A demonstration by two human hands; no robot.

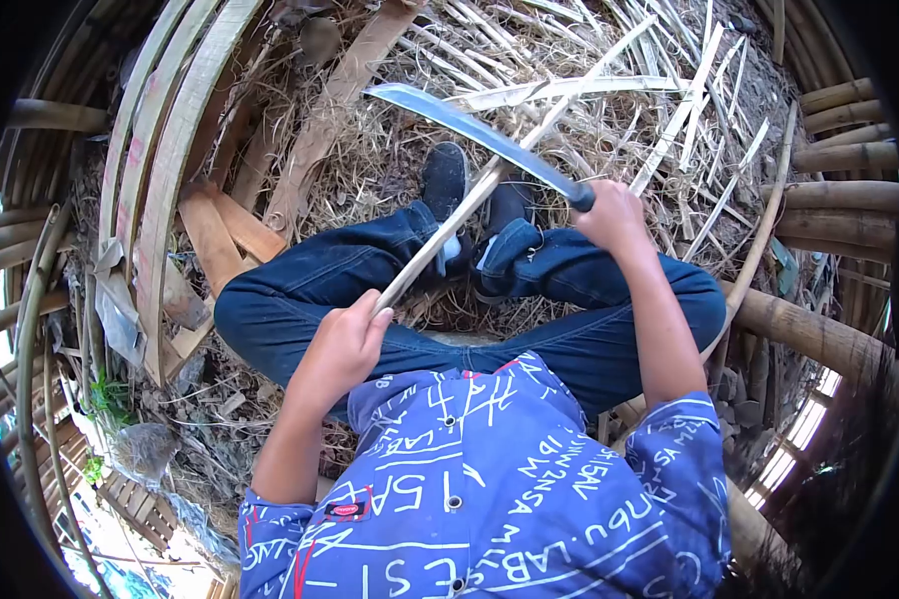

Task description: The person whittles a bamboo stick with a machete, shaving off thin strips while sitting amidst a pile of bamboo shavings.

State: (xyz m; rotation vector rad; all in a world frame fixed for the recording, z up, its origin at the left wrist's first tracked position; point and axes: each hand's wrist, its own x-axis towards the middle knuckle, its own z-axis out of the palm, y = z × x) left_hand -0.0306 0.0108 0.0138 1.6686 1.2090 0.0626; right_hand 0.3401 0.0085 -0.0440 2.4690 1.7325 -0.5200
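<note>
Apparently mid-shave, pale strip (436,240): runs diagonally from the centre left to the upper right of the frame, raised over the crossed legs (300,285); the work seems to be paring or trimming it.
Long blade (459,122): crosses the strip at upper centre, tip pointing left; whether its edge bites cannot be told.
Left grip (346,344): closed around the strip's lower end, centre left.
Right grip (612,215): clenched on the blade's dark handle (581,197), right of centre.
Next move: calls for a steady strip, a controlled blade angle, and the edge kept away from the legs and left grip.
Shoes (445,182): upper centre, near the crossing.
Ground: curly shavings (370,150) and loose strips (684,110) spread across the upper frame.
Edges: curved slats (177,150) upper left, thick pole (809,327) at right.
</note>
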